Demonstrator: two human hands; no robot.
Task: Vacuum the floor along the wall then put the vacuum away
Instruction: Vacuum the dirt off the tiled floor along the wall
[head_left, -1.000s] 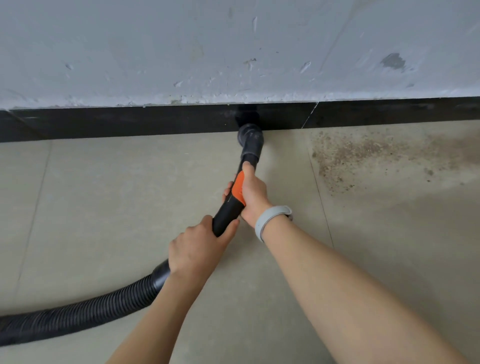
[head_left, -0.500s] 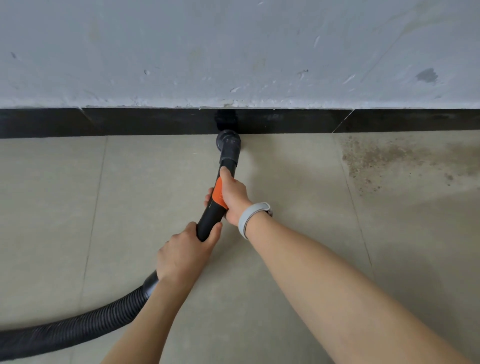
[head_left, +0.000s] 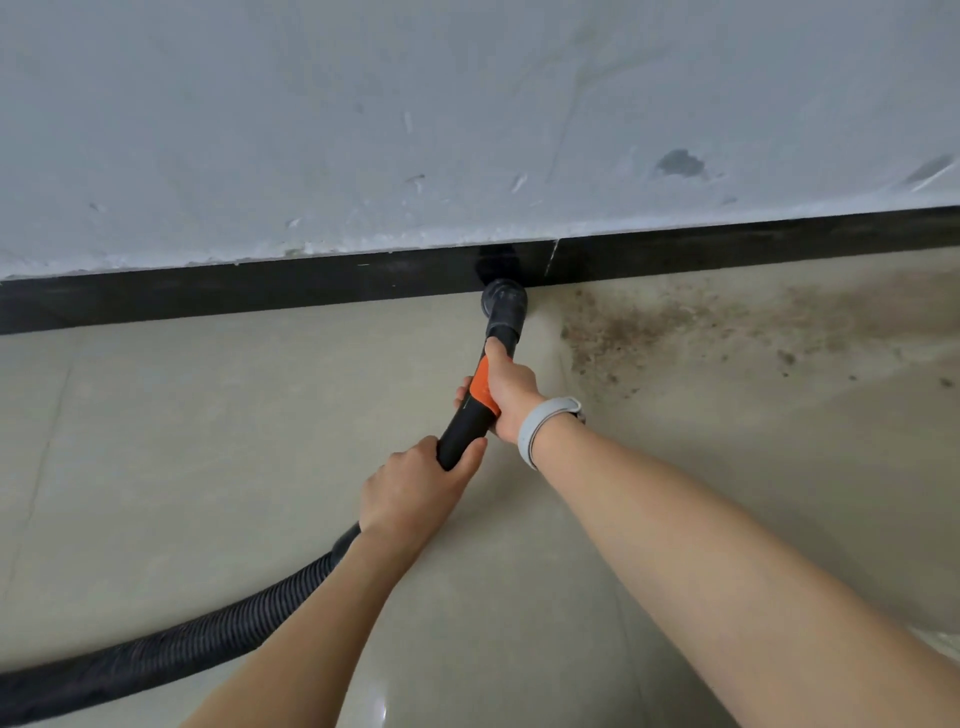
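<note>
Beige floor tiles (head_left: 182, 441) met a black skirting board (head_left: 208, 296) under a scuffed grey wall (head_left: 363, 130). Both hands clenched a black vacuum wand with an orange collar (head_left: 480, 387), right hand (head_left: 511, 389) ahead of left hand (head_left: 415, 488). Its round nozzle (head_left: 504, 301) touched the skirting. Half a second earlier, the brown dirt patch (head_left: 649, 332) lay farther right of the nozzle.

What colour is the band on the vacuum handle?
Orange band on a black handle, head view.

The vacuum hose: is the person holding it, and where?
Yes, with both hands. The right hand grips the orange collar near the nozzle; the left hand grips the black tube just behind it.
</note>
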